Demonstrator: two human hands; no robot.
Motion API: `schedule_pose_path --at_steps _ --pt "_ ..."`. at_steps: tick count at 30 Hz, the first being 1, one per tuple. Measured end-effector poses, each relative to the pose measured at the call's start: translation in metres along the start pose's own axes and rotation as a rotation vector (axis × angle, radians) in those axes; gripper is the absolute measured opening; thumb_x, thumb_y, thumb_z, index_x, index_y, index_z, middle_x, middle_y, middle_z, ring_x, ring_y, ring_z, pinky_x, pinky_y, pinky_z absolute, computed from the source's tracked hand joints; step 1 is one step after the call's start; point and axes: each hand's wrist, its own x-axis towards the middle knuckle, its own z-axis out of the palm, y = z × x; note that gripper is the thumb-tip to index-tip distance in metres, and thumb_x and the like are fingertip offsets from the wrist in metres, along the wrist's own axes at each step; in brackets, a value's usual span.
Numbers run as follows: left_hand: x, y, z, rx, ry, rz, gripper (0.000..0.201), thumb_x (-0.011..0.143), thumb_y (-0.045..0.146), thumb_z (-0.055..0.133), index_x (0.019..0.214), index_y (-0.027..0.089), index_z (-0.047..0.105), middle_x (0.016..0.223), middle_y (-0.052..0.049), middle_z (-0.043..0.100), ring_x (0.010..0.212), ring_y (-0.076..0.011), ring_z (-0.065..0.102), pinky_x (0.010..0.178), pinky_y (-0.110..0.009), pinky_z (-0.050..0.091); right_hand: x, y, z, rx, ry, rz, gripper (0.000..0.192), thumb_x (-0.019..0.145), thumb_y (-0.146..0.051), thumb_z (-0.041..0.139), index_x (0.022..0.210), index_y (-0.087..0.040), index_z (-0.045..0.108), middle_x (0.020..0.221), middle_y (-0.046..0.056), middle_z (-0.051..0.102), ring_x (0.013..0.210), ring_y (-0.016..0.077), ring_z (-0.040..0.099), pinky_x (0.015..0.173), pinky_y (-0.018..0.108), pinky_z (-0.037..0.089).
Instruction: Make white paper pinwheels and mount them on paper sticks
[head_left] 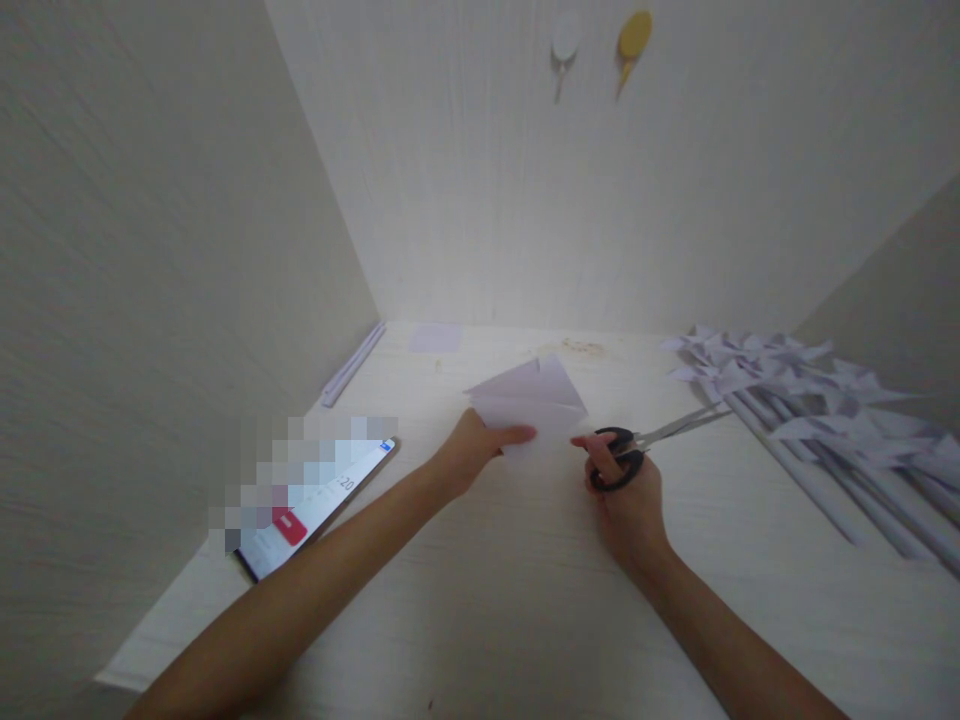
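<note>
My left hand [476, 450] pinches the lower left edge of a white sheet of paper [529, 405], thumb lying on top. Creases run across the paper, and a slit shows near its upper edge. To the right of it, my right hand [630, 500] is closed on a pair of scissors [616, 470] with black handles, fingers through the loops. The metal blades point right, away from the paper, and look nearly closed. A small gap separates this hand from the sheet.
Several white paper pinwheels [817, 400] on rolled paper sticks lie at the right. On the left rests a lit phone [322, 510]. Rolled paper sticks [354, 365] and a small paper square [436, 338] lie near the back wall, which carries two hooks [634, 38].
</note>
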Motion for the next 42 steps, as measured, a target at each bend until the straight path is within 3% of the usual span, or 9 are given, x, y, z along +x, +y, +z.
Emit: schedule_pose_path --at_steps 3,9,17,23,28,35,42 --pt "-0.003 0.0 0.008 -0.103 0.038 -0.005 0.041 0.053 0.017 0.068 0.092 0.014 0.059 0.097 -0.009 0.061 0.083 -0.0169 0.057 0.071 -0.029 0.046 -0.008 -0.007 0.005 -0.037 -0.096 0.012 0.021 0.061 -0.03 0.064 0.063 -0.017 0.048 0.065 0.001 0.059 0.065 0.0136 0.054 0.052 0.022 0.036" --pt "-0.008 -0.009 0.019 -0.131 0.003 -0.009 0.039 0.054 0.019 0.068 0.091 0.013 0.059 0.091 -0.007 0.062 0.078 -0.0154 0.057 0.068 -0.027 0.046 -0.017 -0.011 0.01 -0.067 -0.153 0.053 0.021 0.056 -0.026 0.067 0.062 -0.017 0.049 0.057 -0.003 0.052 0.05 0.0085 0.045 0.047 0.021 0.033" --pt "-0.005 -0.023 0.017 0.191 0.138 0.093 0.024 0.056 0.024 0.065 0.076 0.012 0.058 0.069 -0.003 0.06 0.056 -0.0108 0.052 0.048 -0.021 0.04 -0.01 -0.002 0.005 -0.024 -0.109 0.061 0.02 0.058 -0.028 0.065 0.063 -0.016 0.05 0.053 -0.006 0.048 0.046 0.0066 0.039 0.044 0.02 0.03" --pt "-0.005 -0.03 0.016 0.266 0.246 0.192 0.018 0.058 0.026 0.062 0.071 0.013 0.058 0.062 0.001 0.058 0.051 -0.0093 0.049 0.048 -0.021 0.04 -0.012 -0.001 0.004 -0.027 -0.258 0.064 0.026 0.053 -0.025 0.069 0.065 -0.017 0.047 0.067 -0.002 0.057 0.052 0.0081 0.045 0.047 0.021 0.034" --pt "-0.007 -0.028 0.018 0.265 0.246 0.206 0.014 0.059 0.022 0.061 0.07 0.014 0.06 0.068 -0.001 0.062 0.06 -0.0121 0.056 0.058 -0.024 0.044 -0.013 0.0 0.004 -0.104 -0.254 0.065 0.03 0.049 -0.024 0.071 0.065 -0.017 0.046 0.056 -0.006 0.05 0.043 0.0056 0.035 0.041 0.02 0.029" --pt "-0.009 -0.027 0.02 0.232 0.193 0.224 0.02 0.059 0.021 0.062 0.077 0.014 0.062 0.071 -0.004 0.065 0.086 -0.0187 0.057 0.078 -0.032 0.043 -0.013 -0.003 0.003 -0.15 -0.212 0.045 0.029 0.054 -0.031 0.069 0.064 -0.017 0.046 0.054 -0.005 0.046 0.046 0.0066 0.036 0.042 0.02 0.028" --pt "-0.009 -0.029 0.02 0.234 0.163 0.199 0.018 0.058 0.021 0.063 0.075 0.015 0.062 0.071 -0.005 0.066 0.091 -0.0211 0.056 0.081 -0.036 0.042 -0.013 -0.004 0.003 -0.174 -0.183 0.037 0.028 0.055 -0.032 0.068 0.062 -0.017 0.046 0.047 -0.008 0.038 0.043 0.0059 0.033 0.04 0.019 0.026"
